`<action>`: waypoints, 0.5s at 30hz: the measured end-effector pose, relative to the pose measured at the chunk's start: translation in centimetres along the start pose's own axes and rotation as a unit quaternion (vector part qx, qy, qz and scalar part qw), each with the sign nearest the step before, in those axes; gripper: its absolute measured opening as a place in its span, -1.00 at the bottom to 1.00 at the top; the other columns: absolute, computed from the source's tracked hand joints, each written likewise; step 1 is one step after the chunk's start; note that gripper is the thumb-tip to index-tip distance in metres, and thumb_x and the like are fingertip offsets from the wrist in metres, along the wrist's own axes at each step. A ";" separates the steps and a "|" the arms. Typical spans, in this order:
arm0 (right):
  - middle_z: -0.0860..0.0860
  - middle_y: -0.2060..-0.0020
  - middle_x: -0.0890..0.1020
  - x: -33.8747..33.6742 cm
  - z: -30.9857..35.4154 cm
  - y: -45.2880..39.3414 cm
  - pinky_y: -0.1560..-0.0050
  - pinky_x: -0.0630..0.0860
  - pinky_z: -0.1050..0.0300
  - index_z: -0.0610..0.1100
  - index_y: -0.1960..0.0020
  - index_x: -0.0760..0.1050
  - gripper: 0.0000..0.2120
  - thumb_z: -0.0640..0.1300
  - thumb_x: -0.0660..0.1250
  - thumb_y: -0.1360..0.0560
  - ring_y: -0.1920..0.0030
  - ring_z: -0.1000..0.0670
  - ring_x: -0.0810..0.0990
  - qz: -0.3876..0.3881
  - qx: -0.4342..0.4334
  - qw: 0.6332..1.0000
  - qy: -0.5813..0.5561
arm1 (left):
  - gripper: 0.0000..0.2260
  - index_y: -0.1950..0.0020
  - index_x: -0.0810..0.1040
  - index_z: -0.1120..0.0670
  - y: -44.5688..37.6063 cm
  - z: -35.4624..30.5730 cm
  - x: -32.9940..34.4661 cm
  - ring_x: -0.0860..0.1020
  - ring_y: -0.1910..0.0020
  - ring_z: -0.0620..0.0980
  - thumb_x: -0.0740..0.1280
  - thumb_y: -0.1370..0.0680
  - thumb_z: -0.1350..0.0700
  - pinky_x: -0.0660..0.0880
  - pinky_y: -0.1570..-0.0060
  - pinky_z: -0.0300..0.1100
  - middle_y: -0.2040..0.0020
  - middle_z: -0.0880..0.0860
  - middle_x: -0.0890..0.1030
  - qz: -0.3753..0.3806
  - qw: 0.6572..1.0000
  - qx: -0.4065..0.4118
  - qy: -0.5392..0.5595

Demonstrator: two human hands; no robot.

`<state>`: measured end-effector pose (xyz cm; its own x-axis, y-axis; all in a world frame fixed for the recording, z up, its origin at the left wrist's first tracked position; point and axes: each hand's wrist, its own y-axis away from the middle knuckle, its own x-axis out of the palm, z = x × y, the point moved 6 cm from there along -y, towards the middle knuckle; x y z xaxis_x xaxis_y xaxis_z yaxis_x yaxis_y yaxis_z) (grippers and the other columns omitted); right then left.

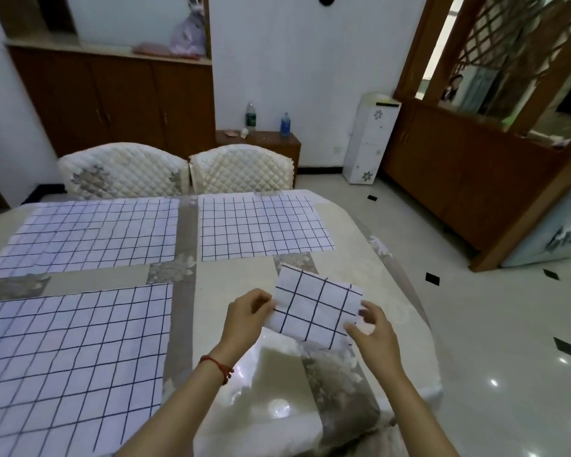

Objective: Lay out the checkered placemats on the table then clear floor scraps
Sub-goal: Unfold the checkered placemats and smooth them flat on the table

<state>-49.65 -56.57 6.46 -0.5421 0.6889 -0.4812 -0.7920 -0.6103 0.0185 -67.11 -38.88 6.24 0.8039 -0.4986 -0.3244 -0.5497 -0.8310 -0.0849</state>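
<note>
I hold a folded placemat [315, 308] up over the near right part of the table [370, 225], one hand at each short end. My left hand [246, 316] pinches its left edge between thumb and fingers; my right hand [371, 328] grips the lower right corner, thumb under, fingers over. The hands are apart, with the folded cloth spanning between them, its long axis running left to right and tilted down toward my right. Three flat placemats [261, 225] already lie on the table, two beyond the folded placemat and one to its left. The bare spot sits directly beneath it, so I judge it opens downward and toward me. My right hand is nearer the table edge.
</note>
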 end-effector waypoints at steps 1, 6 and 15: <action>0.09 -0.13 0.45 0.1 1.2 -0.1 -0.18 0.36 0.13 -0.02 -0.30 0.35 -0.52 -0.15 0.40 -0.43 -0.20 0.04 0.39 -0.008 -0.018 1.000 0.006 | -0.78 0.31 0.47 -0.08 0.1 -1.2 -0.7 0.50 0.30 -0.28 0.34 -0.50 0.18 0.37 0.30 -0.47 0.33 -0.12 0.55 0.004 0.999 0.028 -0.020; 0.10 -0.37 0.34 1.8 9.3 -0.9 -0.32 0.26 0.14 0.04 -0.41 0.22 -0.38 -0.08 0.41 -0.42 -0.38 0.06 0.27 0.046 -0.135 0.990 -0.006 | -0.79 0.29 0.46 -0.12 0.4 -6.2 -3.8 0.51 0.27 -0.06 0.32 -0.51 0.13 0.43 0.26 -0.30 0.34 -0.08 0.55 0.009 0.986 0.129 -0.104; 0.17 -0.23 0.45 1.2 15.9 -1.4 -0.30 0.30 0.14 0.06 -0.26 0.42 -0.59 -0.04 0.38 -0.44 -0.22 0.17 0.34 0.164 -0.243 0.955 -0.035 | -0.90 0.18 0.49 0.03 3.2 -13.0 -6.6 0.49 0.28 -0.18 0.31 -0.52 0.19 0.38 0.28 -0.42 0.35 -0.17 0.53 -0.009 0.966 0.182 -0.186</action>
<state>-53.65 -48.60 19.80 -0.7697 0.4428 -0.4599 -0.3611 -0.8960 -0.2584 -71.18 -41.49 20.36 0.7146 -0.3059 -0.6291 -0.6339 -0.6635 -0.3974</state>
